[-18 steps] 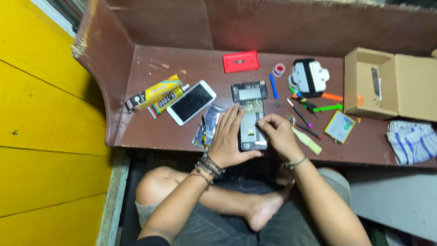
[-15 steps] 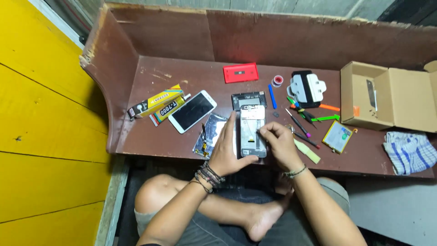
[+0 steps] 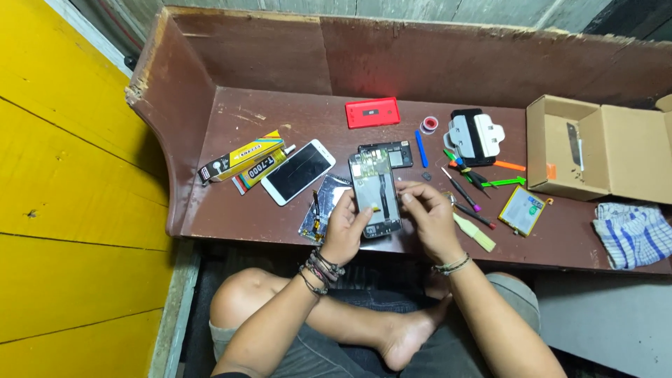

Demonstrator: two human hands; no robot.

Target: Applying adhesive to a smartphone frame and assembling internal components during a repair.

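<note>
The far-left part of the brown bench point(image 3: 231, 210) lies bare up to the side wall, giving open passage there. Toward the middle, a glue tube and box point(image 3: 245, 162) and a white phone point(image 3: 299, 171) crowd the way. The far edge is open between the red phone cover point(image 3: 372, 112) and the left corner. To the right, scattered screwdrivers point(image 3: 465, 189), a battery point(image 3: 521, 210), a cardboard box point(image 3: 570, 147) and a checked cloth point(image 3: 633, 234) block the near edge.
</note>
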